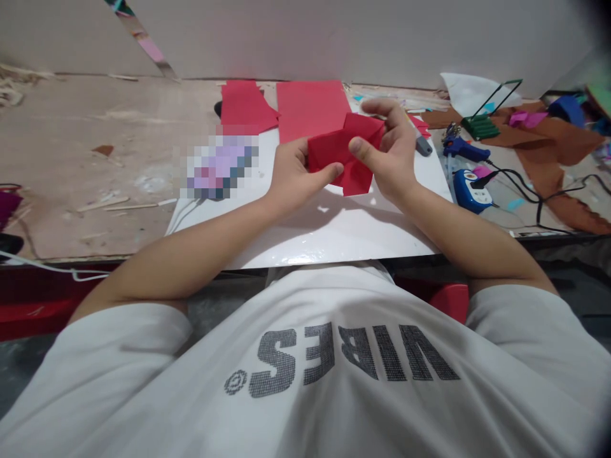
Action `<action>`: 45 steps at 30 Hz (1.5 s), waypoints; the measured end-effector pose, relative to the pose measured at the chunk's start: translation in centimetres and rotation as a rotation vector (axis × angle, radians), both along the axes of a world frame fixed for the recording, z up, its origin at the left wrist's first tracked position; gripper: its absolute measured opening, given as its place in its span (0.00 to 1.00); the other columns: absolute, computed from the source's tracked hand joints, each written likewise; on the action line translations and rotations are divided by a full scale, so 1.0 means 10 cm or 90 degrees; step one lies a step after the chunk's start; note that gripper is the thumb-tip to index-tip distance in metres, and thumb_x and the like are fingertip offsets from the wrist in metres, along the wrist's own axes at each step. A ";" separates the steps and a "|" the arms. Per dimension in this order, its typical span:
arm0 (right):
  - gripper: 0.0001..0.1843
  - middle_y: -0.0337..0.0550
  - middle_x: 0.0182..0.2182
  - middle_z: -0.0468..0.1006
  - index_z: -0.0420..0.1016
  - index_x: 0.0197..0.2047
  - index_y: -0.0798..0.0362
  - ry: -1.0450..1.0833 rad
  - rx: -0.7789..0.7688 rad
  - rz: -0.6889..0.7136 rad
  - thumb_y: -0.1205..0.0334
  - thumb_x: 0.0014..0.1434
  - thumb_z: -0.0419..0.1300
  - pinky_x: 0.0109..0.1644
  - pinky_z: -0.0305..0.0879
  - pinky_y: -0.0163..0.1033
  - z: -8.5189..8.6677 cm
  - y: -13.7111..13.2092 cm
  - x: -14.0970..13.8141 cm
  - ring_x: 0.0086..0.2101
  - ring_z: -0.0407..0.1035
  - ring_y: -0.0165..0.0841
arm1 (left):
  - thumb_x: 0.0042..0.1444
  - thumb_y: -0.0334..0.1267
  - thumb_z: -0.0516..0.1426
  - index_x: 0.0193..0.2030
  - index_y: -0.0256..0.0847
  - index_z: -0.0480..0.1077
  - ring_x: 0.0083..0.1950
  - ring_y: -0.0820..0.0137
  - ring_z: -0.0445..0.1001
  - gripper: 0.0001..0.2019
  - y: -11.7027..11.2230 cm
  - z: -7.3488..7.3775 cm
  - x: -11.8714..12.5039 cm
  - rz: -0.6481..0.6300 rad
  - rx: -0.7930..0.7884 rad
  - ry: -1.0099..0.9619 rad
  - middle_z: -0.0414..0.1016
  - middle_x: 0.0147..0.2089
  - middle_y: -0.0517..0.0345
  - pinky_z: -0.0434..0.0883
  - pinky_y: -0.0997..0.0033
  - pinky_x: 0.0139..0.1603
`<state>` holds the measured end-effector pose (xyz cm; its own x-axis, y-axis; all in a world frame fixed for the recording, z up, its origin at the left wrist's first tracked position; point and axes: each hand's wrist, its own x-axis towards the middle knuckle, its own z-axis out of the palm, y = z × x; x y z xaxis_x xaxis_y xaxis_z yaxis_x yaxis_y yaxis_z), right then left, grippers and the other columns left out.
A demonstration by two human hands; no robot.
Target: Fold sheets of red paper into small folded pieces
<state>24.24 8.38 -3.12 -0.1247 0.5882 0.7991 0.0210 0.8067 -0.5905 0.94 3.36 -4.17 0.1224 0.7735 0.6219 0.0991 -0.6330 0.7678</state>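
Both of my hands hold a folded piece of red paper (344,154) above a white board. My left hand (296,172) pinches its left side, thumb in front and fingers behind. On the paper's right side, my right hand (394,149) presses with the thumb, while its other fingers curl around behind and above the edge. The paper has several creases, with a flap at the top and another hanging at the bottom. Behind the hands lie a flat red sheet (310,105) and a cut red piece (244,107). A grey-handled cutter (422,145) rests just right of my right hand.
The white board (305,238) lies on a worn wooden table (124,165). A blurred-out device with a cable (222,166) is at left. At right are a blue glue gun (464,149), its green stand (480,126), a blue power strip (472,191), black cords and brown scraps (548,152).
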 end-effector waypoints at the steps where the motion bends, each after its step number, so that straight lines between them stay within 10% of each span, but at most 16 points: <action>1: 0.43 0.47 0.54 0.95 0.85 0.64 0.40 -0.034 -0.038 0.032 0.13 0.70 0.80 0.56 0.97 0.52 -0.03 -0.01 -0.02 0.50 0.94 0.46 | 0.68 0.70 0.82 0.55 0.46 0.88 0.57 0.46 0.95 0.30 0.00 0.02 -0.01 0.000 -0.002 -0.005 0.94 0.49 0.46 0.96 0.39 0.63; 13: 0.44 0.37 0.32 0.88 0.78 0.37 0.41 0.021 -0.211 0.008 0.07 0.65 0.78 0.46 0.89 0.50 -0.12 0.18 -0.02 0.36 0.81 0.37 | 0.69 0.66 0.81 0.55 0.45 0.87 0.58 0.44 0.94 0.27 0.09 -0.02 -0.06 -0.014 -0.018 -0.001 0.95 0.49 0.46 0.96 0.41 0.61; 21: 0.48 0.39 0.34 0.84 0.78 0.41 0.40 -0.002 -0.118 -0.046 0.00 0.71 0.63 0.45 0.88 0.53 -0.14 0.31 -0.02 0.38 0.85 0.42 | 0.67 0.72 0.81 0.51 0.46 0.86 0.54 0.42 0.94 0.31 0.16 -0.10 -0.07 -0.022 -0.038 0.011 0.92 0.46 0.43 0.97 0.35 0.58; 29: 0.48 0.30 0.29 0.75 0.73 0.41 0.41 -0.022 -0.189 0.099 0.03 0.64 0.75 0.41 0.80 0.42 -0.13 0.44 0.11 0.35 0.73 0.30 | 0.60 0.67 0.85 0.43 0.47 0.81 0.47 0.49 0.91 0.30 0.14 -0.11 -0.12 -0.054 -0.055 0.009 0.87 0.39 0.50 0.95 0.46 0.51; 38: 0.46 0.40 0.37 0.79 0.75 0.43 0.41 -0.123 -0.151 -0.046 0.03 0.77 0.59 0.54 0.88 0.55 0.18 -0.15 0.07 0.41 0.76 0.42 | 0.57 0.51 0.86 0.47 0.42 0.86 0.54 0.50 0.92 0.22 -0.17 0.28 -0.07 -0.026 -0.175 0.017 0.91 0.44 0.49 0.92 0.55 0.54; 45: 0.33 0.47 0.38 0.85 0.79 0.41 0.34 -0.221 -0.186 -0.015 0.15 0.72 0.77 0.63 0.90 0.65 0.30 -0.46 -0.01 0.47 0.79 0.53 | 0.59 0.39 0.85 0.41 0.38 0.88 0.43 0.58 0.89 0.14 -0.30 0.56 0.01 -0.014 -0.219 0.046 0.86 0.37 0.54 0.87 0.61 0.45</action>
<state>24.16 3.75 -0.15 -0.3399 0.7889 0.5119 0.2747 0.6038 -0.7483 1.04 0.33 1.41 0.1756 0.9327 0.3150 0.1504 -0.3416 0.9277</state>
